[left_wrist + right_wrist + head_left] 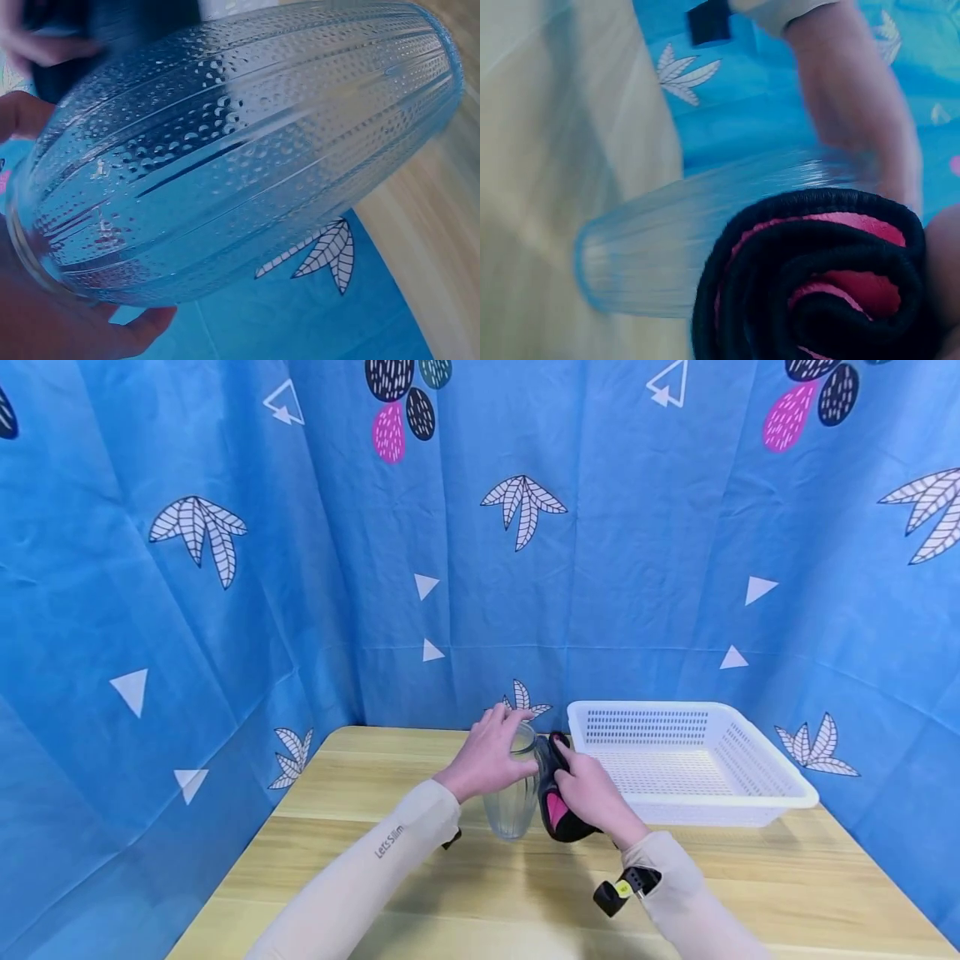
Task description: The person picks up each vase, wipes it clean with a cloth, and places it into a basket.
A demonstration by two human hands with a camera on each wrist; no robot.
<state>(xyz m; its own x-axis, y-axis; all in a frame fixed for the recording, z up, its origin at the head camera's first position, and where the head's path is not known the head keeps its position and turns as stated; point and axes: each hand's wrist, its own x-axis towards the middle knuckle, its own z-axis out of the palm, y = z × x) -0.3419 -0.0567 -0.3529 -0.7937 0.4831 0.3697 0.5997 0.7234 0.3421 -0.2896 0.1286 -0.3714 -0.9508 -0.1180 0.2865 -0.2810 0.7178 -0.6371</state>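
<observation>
A clear glass vase (pixel 510 814) with ribs and raised dots stands slightly tilted on the table. My left hand (pixel 491 756) grips it around the neck near the rim, thumb on the near side and fingers beyond. In the left wrist view the vase (pixel 247 157) fills most of the picture. Just to its right, my right hand (pixel 596 793) holds a rolled-up black fabric piece with a pink inner side (pixel 557 810). Its spiral end, the black and pink roll (pixel 810 277), overlaps the vase in the right wrist view. My right palm is hidden behind the roll.
A white perforated plastic basket (pixel 693 810) stands on the right of the wooden table (pixel 390 752), close beyond my right hand. Blue patterned curtain (pixel 525 610) hangs behind the table's back edge and along both sides.
</observation>
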